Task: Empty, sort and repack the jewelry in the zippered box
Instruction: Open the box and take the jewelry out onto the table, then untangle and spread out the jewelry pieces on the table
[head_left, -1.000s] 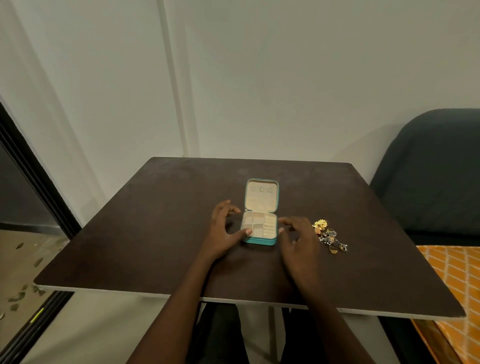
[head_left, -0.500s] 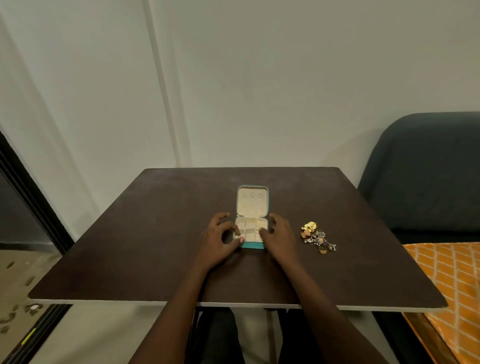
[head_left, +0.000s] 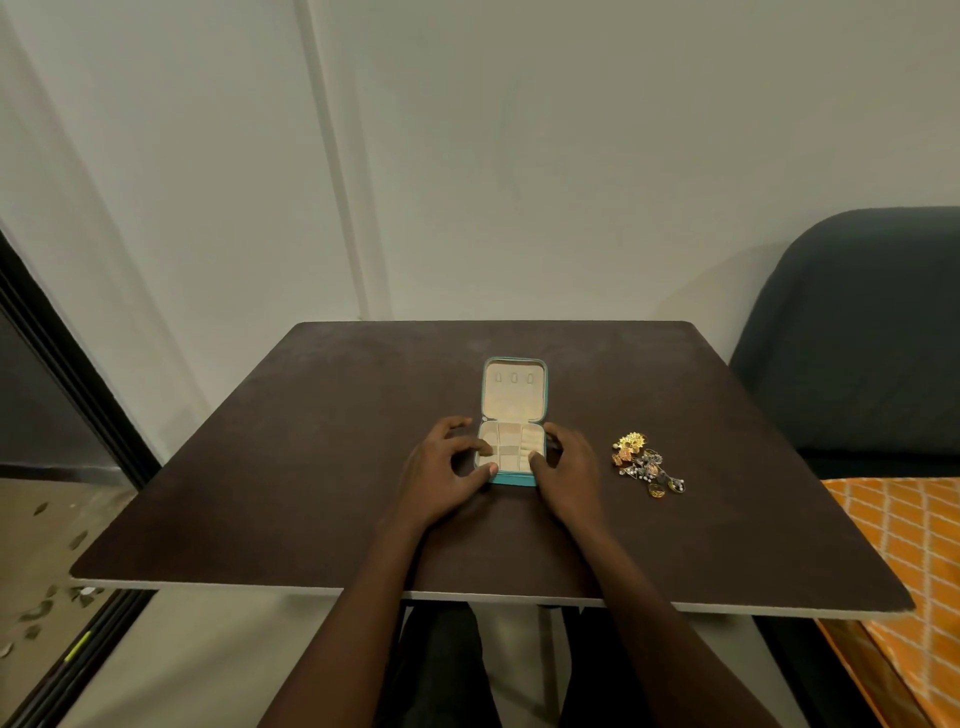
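Zippered box (head_left: 511, 452) lies open near the middle of the dark table (head_left: 291, 467), teal shell, beige lining. Lid is folded back flat on the far side, base tray with its divided compartments on the near side. Compartments look empty from here (small and dim, so not certain).

Left hand (head_left: 441, 475) grips the left edge of the base tray: thumb at the near-left corner, fingers curled over the left rim. Right hand (head_left: 569, 470) grips the right edge the same way, thumb on the near-right part of the tray, fingers wrapped round the right wall. Box sits clamped between the two hands; both forearms come in over the near table edge.

Jewelry pile (head_left: 647, 465) sits on the table to the right of the box, apart from the right hand. Gold flower-shaped piece at the far end, tangled silver and gold bits in the middle, a couple of rings at the near-right end. Individual pieces too small to sort out.

Room: wide bare tabletop left of the left hand out to the left edge, a bare strip beyond the lid to the far edge, bare surface right of the pile. Dark chair (head_left: 857, 338) off the right edge, orange patterned fabric (head_left: 904, 545) below it. Pale wall (head_left: 519, 156) behind the far edge.
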